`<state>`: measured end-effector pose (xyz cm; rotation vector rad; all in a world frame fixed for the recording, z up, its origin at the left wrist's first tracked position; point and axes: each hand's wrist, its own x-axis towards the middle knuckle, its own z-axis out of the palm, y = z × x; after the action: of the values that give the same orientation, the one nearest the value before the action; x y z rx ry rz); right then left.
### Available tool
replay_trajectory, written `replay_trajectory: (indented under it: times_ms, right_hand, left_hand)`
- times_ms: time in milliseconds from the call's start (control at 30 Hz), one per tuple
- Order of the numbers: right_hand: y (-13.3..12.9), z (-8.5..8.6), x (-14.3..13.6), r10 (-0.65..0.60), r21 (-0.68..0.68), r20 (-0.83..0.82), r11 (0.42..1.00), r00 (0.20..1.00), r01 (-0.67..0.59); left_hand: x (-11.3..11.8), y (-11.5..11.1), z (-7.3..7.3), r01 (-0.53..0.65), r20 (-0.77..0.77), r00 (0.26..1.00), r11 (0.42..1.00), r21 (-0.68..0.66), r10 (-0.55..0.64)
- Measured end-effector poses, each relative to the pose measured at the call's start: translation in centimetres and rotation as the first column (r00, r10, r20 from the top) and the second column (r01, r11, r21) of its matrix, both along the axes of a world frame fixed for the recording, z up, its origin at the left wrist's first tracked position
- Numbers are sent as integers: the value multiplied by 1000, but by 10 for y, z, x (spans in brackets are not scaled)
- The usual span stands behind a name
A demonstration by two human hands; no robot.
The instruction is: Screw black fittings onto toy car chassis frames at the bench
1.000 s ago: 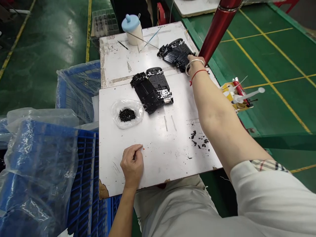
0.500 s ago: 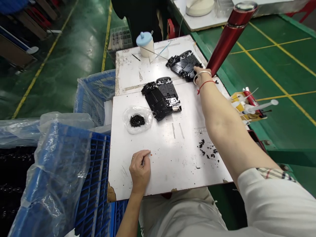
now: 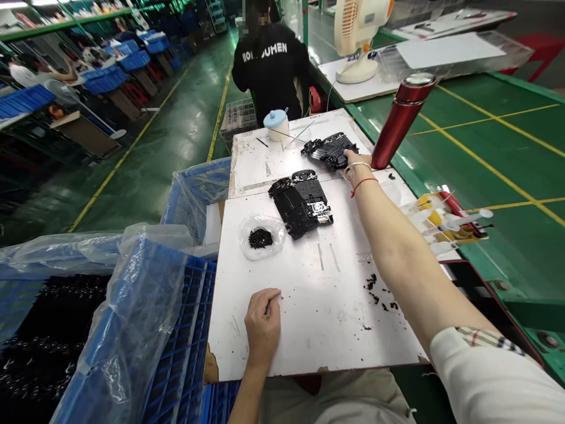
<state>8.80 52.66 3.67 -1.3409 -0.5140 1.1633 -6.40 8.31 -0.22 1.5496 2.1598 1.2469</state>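
My right hand (image 3: pixel 355 160) reaches to the far right of the white table, its fingers closed on the near edge of a black chassis-like part (image 3: pixel 329 149). Just right of that hand a red flask (image 3: pixel 399 123) stands. Low on the table's left side rests my left hand (image 3: pixel 263 321), fingers curled, thumb and forefinger together; whatever they hold, if anything, is too small to name. Black molded parts (image 3: pixel 302 203) lie side by side mid-table. Left of them is a clear plastic bag (image 3: pixel 276 228) with small black pieces (image 3: pixel 260 238).
A lidded cup (image 3: pixel 277 126) stands at the back. At the right edge is a box of bottles and tools (image 3: pixel 445 221). Blue crates (image 3: pixel 176 330) lined with plastic are on the left. Beyond the table sit a person in black (image 3: pixel 276 70) and a fan (image 3: pixel 359 35).
The view has tilted up, showing more of the room and the person in black. My right hand remains at the far part; my left hand keeps its curled pose.
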Motion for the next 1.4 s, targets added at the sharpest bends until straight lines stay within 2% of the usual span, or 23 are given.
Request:
replay_trajectory:
  times_ms: [133,300,467,567,767,900,1067,1133,1200,1300,1400]
  right_hand:
    - [-29,23,-6,-78,-39,-83,996,993,75]
    - [-101,38,-1,-52,-38,-179,998,982,46]
    - [-182,34,15,-15,-46,-236,999,972,5]
    - [-219,30,24,-21,-65,-241,998,970,6]
    - [-261,21,32,19,-69,-215,997,976,-34]
    - [-276,13,37,132,-70,-160,987,978,-144]
    - [-302,0,54,330,-66,38,943,943,-327]
    - [-314,-3,65,363,-68,186,932,913,-357]
    - [-321,-4,76,340,-53,373,937,863,-346]
    - [-319,1,86,245,31,647,937,722,-347]
    - [-305,7,81,206,76,817,888,539,-454]
  left_hand:
    - [-1,0,-1,-2,2,1000,1000,13,2]
    - [-2,-3,-1,5,12,1000,1000,30,-6]
    - [-2,-5,-4,15,32,999,999,45,-17]
    - [-3,-7,-4,26,46,999,999,48,-28]
    - [-3,-12,-3,40,72,996,998,57,-44]
    - [-3,-15,-1,51,75,996,997,57,-55]
    - [-3,-16,1,50,77,996,997,62,-55]
    - [-3,-17,1,48,78,996,997,66,-53]
    - [-3,-17,1,47,78,996,996,71,-53]
    - [-2,-18,1,44,77,996,996,72,-50]
    - [-1,-18,0,38,74,996,997,61,-42]
